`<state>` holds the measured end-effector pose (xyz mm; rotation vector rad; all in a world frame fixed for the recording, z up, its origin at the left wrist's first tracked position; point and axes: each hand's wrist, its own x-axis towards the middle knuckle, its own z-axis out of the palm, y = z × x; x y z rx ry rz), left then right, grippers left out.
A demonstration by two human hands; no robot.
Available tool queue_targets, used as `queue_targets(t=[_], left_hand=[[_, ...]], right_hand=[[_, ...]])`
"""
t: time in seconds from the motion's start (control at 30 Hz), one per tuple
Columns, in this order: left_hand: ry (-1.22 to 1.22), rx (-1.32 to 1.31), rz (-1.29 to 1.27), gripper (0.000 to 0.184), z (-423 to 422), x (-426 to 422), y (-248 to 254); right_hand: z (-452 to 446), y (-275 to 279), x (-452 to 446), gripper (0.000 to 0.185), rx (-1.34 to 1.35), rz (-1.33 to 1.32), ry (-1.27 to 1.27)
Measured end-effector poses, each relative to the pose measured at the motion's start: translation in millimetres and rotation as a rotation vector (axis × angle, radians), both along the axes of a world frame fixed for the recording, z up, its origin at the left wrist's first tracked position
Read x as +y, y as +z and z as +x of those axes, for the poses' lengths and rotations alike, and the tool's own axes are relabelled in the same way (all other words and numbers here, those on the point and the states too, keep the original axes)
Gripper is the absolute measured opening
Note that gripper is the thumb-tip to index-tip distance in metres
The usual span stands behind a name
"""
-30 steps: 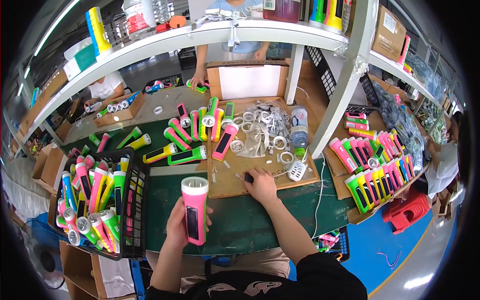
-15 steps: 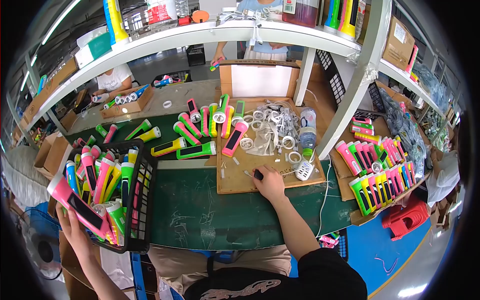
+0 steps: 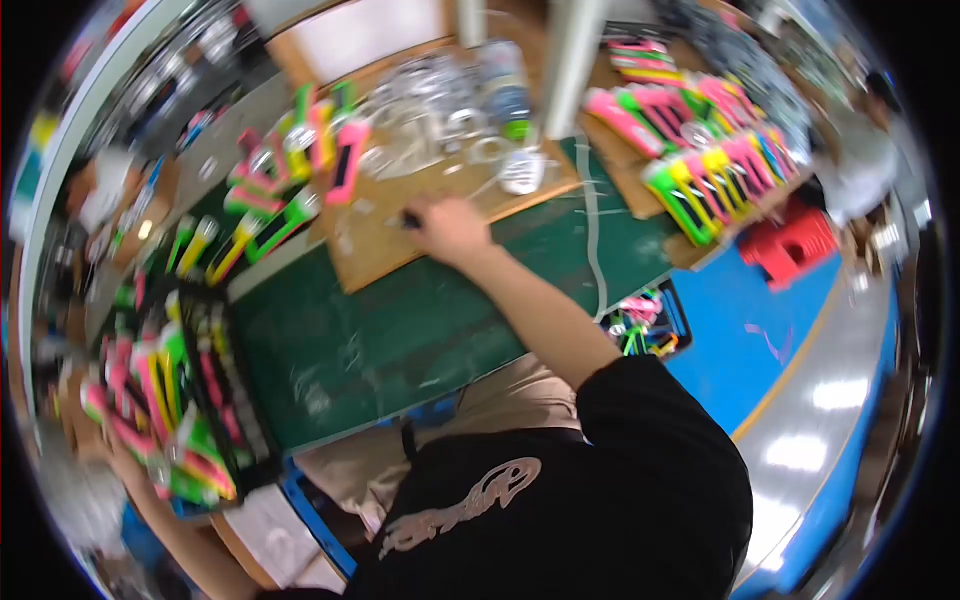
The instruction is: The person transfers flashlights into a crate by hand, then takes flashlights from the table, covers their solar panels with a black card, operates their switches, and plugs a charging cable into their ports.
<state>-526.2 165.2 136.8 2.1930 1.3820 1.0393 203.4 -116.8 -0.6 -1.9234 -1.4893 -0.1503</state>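
Note:
At the far left, my left hand [image 3: 94,442] is blurred at the outer side of the black crate [image 3: 240,400]. Its fingers appear closed round a pink flashlight [image 3: 120,424], partly smeared by motion. Pink, yellow and green flashlights fill the crate. My right hand [image 3: 448,232] rests on the wooden board [image 3: 375,262], closed on a small black object [image 3: 411,218] whose kind I cannot make out. Beyond that hand lie clear and white ring-shaped parts [image 3: 425,110], with a white slotted piece [image 3: 522,172] to their right.
Flashlights [image 3: 285,225] lie behind the green tabletop [image 3: 330,350]. On the right, rows of flashlights [image 3: 715,185] lie on cardboard. A bottle [image 3: 503,90] stands beside a white post [image 3: 575,70]. A red plastic stool [image 3: 790,245] is on the blue floor. Another person [image 3: 860,150] is at far right.
My view has turned and tilted, so the table appears slanted and higher. My left hand and the pink flashlight now look lower against the crate. My right hand stays on the board with the black object.

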Motion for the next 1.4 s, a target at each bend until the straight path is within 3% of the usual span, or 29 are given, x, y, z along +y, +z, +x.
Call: queue_targets(t=[0.03,0.07,0.1,0.13,0.17,0.23,0.27,0.43,0.47,0.5,0.53,0.57,0.6,0.63,0.67,0.73,0.83,0.87,0.9,0.93,0.97,1.03,1.07,1.1,1.17,1.2,1.23,1.27,1.4], left_hand=[[-0.014,-0.154,-0.129,0.053,5,-5,3],[-0.022,-0.475,-0.389,0.054,78,-60,30],[0.146,-0.098,-0.187,0.053,94,-68,43],[0.2,0.037,-0.015,0.052,112,-75,44],[0.166,0.208,0.128,0.061,109,-71,42],[0.264,0.314,0.006,0.079,117,-59,40],[0.274,0.32,-0.154,0.08,112,-56,40],[0.194,0.364,-0.263,0.084,112,-42,33],[0.17,0.378,-0.105,0.087,95,-28,19],[0.072,0.581,0.097,0.072,62,-3,3],[0.075,0.364,-0.042,0.07,50,9,-3],[0.02,0.306,-0.165,0.07,68,-6,11],[-0.04,0.26,-0.199,0.072,57,6,4],[0.061,0.178,-0.086,0.066,35,23,-16],[0.1,0.303,-0.066,0.056,36,26,-8],[0.122,0.299,-0.052,0.047,35,28,3],[0.186,0.094,-0.228,0.045,26,13,39],[0.302,-0.035,-0.156,0.043,29,-9,46],[0.202,-0.259,-0.124,0.046,-9,4,36],[0.247,-0.199,-0.041,0.049,-30,-1,33],[0.403,-0.337,-0.048,0.05,-25,-16,34],[0.486,-0.422,0.044,0.05,-46,-25,16],[0.629,-0.463,0.09,0.047,-16,-50,22],[0.584,-0.672,0.126,0.051,-17,-55,22],[0.696,-0.644,0.239,0.044,6,-80,41],[0.638,-0.738,0.277,0.041,-47,-42,38],[0.643,-0.503,0.386,0.036,-46,-53,35],[0.616,-0.497,0.372,0.036,-40,-51,31],[0.412,-0.205,0.627,0.038,75,-105,41]], right_hand=[[-3,4,1,0.022,0.088,-0.134,-0.026],[-4,4,4,0.024,0.116,-0.188,-0.028],[-3,3,5,0.026,0.124,-0.1,0.008],[-5,2,8,0.026,0.076,-0.104,-0.018],[-6,5,9,0.023,0.085,-0.087,0.006],[-5,2,13,0.017,0.058,-0.016,0.04],[-8,4,13,0.016,0.017,0.043,0.038],[-4,1,14,0.017,0.051,-0.018,0.032],[-9,8,11,0.02,0.089,-0.111,-0.019],[-14,14,10,0.023,0.071,-0.183,-0.1],[-7,9,9,0.026,0.067,-0.115,-0.004],[-7,10,7,0.025,0.101,-0.181,-0.05],[-5,6,7,0.022,0.052,-0.068,-0.018],[-3,11,4,0.02,0.038,-0.097,0.001],[0,-2,6,0.018,0.043,0.001,0.016],[1,-2,8,0.016,-0.02,0.087,0.034],[-1,4,6,0.015,-0.04,0.086,-0.011],[-1,3,6,0.015,-0.014,0.072,0.012],[-1,2,6,0.016,0.015,0.057,0.03],[-1,2,6,0.016,0.021,0.053,0.003],[-2,3,5,0.017,0.021,0.026,0.006],[-2,6,3,0.023,0.022,-0.036,0.019],[-2,6,3,0.023,0.027,-0.041,-0.006],[-2,4,4,0.025,0.026,-0.047,0.014],[-1,3,3,0.026,0.035,-0.065,-0.011],[-1,3,2,0.028,0.024,-0.07,0.009],[0,4,0,0.029,0.012,-0.074,0.033],[1,3,-1,0.029,0.02,-0.082,0.005],[3,4,3,0.024,0.054,-0.066,0.039]])
